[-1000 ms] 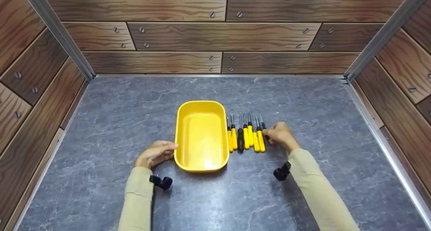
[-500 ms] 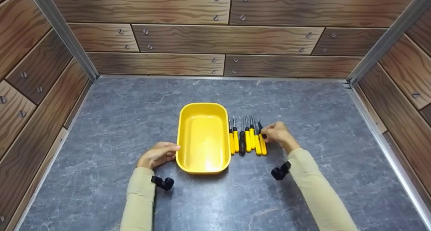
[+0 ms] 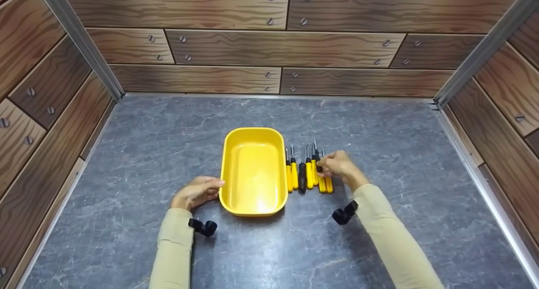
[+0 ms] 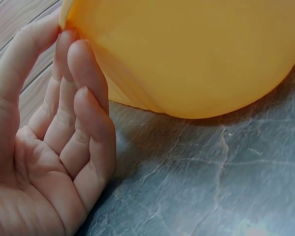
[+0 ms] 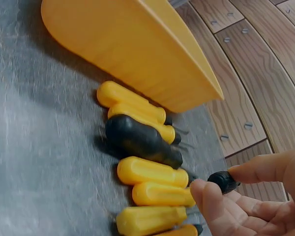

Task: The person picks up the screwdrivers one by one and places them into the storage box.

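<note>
An empty yellow plastic tray (image 3: 253, 175) lies on the grey marbled surface. At its left side, my left hand (image 3: 196, 192) pinches the rim between thumb and fingers. My right hand (image 3: 340, 167) is above the right end of a row of screwdrivers beside the tray. Between thumb and fingertips it holds a small screwdriver by its black handle (image 5: 222, 182), shaft pointing away. The row has several yellow-handled screwdrivers (image 3: 309, 175) and a thicker black-handled screwdriver (image 3: 302, 178). In the head view, my right hand partly hides the rightmost yellow handles.
Wood-patterned panels (image 3: 280, 49) stand at the back and both sides. Metal strips (image 3: 484, 192) edge the surface. A black wrist camera (image 3: 344, 213) sticks out from the right sleeve, and another (image 3: 203, 227) from the left sleeve.
My right hand has carried the black-handled screwdriver leftward from the right end of the row, over the yellow handles. My left hand stays on the tray's rim. The head view has shifted slightly.
</note>
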Available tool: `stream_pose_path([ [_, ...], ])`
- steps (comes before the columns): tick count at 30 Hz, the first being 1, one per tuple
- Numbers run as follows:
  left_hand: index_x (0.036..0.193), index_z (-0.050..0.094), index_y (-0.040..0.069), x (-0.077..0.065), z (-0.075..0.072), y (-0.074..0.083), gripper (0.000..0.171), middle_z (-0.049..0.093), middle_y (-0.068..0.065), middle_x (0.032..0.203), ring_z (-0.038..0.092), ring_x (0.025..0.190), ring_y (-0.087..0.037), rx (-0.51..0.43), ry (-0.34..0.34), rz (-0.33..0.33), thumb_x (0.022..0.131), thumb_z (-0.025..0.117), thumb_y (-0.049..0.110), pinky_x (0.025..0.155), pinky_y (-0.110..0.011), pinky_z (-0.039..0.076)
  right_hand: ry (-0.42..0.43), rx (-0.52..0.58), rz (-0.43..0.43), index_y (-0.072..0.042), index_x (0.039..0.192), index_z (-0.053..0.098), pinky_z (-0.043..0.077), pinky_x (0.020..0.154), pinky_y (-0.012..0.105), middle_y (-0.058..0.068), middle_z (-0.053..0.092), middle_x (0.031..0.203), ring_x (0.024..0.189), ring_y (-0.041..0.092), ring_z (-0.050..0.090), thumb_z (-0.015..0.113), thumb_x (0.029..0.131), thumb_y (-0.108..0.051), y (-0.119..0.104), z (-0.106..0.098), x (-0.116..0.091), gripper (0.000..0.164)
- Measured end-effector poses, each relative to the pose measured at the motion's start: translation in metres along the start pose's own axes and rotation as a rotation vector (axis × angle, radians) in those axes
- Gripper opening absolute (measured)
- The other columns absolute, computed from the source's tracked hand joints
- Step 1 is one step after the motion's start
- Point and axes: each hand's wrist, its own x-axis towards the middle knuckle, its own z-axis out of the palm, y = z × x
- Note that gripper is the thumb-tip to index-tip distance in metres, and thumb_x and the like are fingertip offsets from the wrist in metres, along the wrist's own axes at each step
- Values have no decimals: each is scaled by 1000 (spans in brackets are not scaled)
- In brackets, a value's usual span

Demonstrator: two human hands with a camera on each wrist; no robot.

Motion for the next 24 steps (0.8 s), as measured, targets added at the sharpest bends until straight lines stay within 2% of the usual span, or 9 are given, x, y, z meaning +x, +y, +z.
stream_pose_path([
  [4, 82, 70, 15, 0, -1, 1, 13, 71, 5, 76, 66, 73, -6, -3, -5, 0, 91, 61, 11, 76, -22, 55, -21, 34, -7, 19, 120, 51, 59, 65, 20, 6, 59, 79, 61, 9, 64, 53, 88, 5, -5, 5, -1, 35],
  [9, 82, 70, 14, -1, 0, 2, 12, 72, 5, 76, 66, 73, -6, 2, -1, -7, 90, 62, 12, 76, -22, 55, -39, 61, -14, 18, 119, 50, 60, 69, 22, 10, 60, 85, 63, 10, 65, 53, 88, 7, -11, 10, -3, 34],
  [15, 84, 70, 13, -1, 1, 2, 9, 72, 4, 78, 67, 75, -6, 12, 10, -6, 90, 63, 13, 77, -22, 56, -57, 37, -21, 18, 122, 50, 60, 72, 23, 19, 66, 99, 66, 12, 67, 53, 90, 5, -17, 16, -6, 35],
  [20, 84, 70, 13, -1, -1, 2, 11, 71, 4, 77, 66, 73, -7, 20, 15, -6, 91, 62, 13, 77, -23, 56, -55, 35, -19, 17, 119, 52, 61, 73, 26, 14, 65, 90, 62, 12, 68, 53, 90, 5, -22, 21, -8, 31],
  [24, 82, 70, 13, -1, -1, 1, 12, 70, 5, 75, 64, 71, -6, 17, 13, -7, 91, 62, 12, 76, -22, 55, -50, 15, -16, 16, 119, 52, 61, 71, 25, 18, 65, 97, 61, 11, 68, 55, 91, 2, -25, 24, -9, 32],
])
